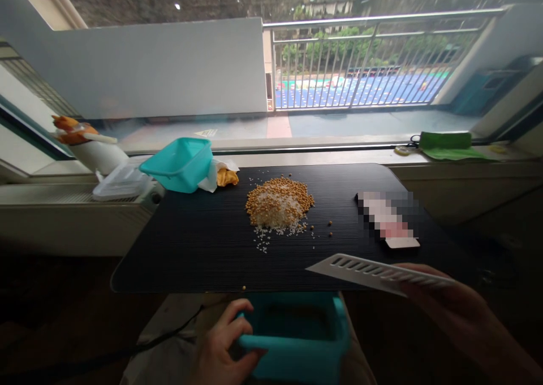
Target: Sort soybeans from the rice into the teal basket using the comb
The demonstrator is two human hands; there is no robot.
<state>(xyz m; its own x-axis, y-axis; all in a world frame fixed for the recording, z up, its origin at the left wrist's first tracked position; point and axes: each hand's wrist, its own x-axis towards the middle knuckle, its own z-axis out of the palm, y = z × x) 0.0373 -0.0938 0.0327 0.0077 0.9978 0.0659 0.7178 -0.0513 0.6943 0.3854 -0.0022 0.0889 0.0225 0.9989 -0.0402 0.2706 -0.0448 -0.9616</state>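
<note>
L hand [227, 341]: fingers pinch turquoise plastic tub [297, 352] rim, below black bench [186, 243]. R hand [456, 306]: fingers pinch white slotted plastic scraper [356, 277]. Status: tan-bean/white-rice heap [280, 201] lies mixed on bench; tub qty. unclear.

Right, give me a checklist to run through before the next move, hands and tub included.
1. Left hand has a grip on the rim of the near teal tub: ok.
2. That tub sits below the front edge of the black table: ok.
3. Right hand holds the white slotted tool: ok.
4. All beans and grains together in the mixed pile: not ok; stray beans and loose white grains lie apart from it.
5. Table's front edge free of strays: not ok; a lone bean lies there.
6. Tub's contents: cannot tell; its inside is too dark.
</note>
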